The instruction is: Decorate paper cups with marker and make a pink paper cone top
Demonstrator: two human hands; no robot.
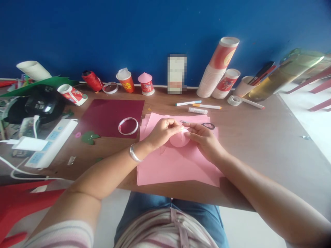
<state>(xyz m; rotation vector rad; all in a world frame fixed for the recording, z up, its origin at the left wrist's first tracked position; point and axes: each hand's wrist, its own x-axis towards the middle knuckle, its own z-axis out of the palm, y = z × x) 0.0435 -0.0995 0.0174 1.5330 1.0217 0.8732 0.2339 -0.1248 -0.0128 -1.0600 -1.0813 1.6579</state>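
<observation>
Above a stack of pink paper sheets point(176, 168), both hands hold a round piece of pink paper point(178, 140) with a line or slit running up its middle. My left hand point(165, 131) pinches its upper edge between thumb and fingertips. My right hand point(205, 139) grips the same disc from the right, its thumb and fingers closed near the top. Scissors point(209, 126) with dark handles lie just behind my right hand, partly hidden by it. A white glue stick point(198, 111) and two marker pens point(207, 106) lie beyond the sheets.
A maroon sheet point(111, 112) bears a white ring point(128, 134). Along the wall stand a small cup with a pink cone top point(146, 83), an orange cup point(126, 82) and tall stacked paper cups point(212, 81). At left lies a power strip point(51, 144); a bottle point(279, 77) leans right.
</observation>
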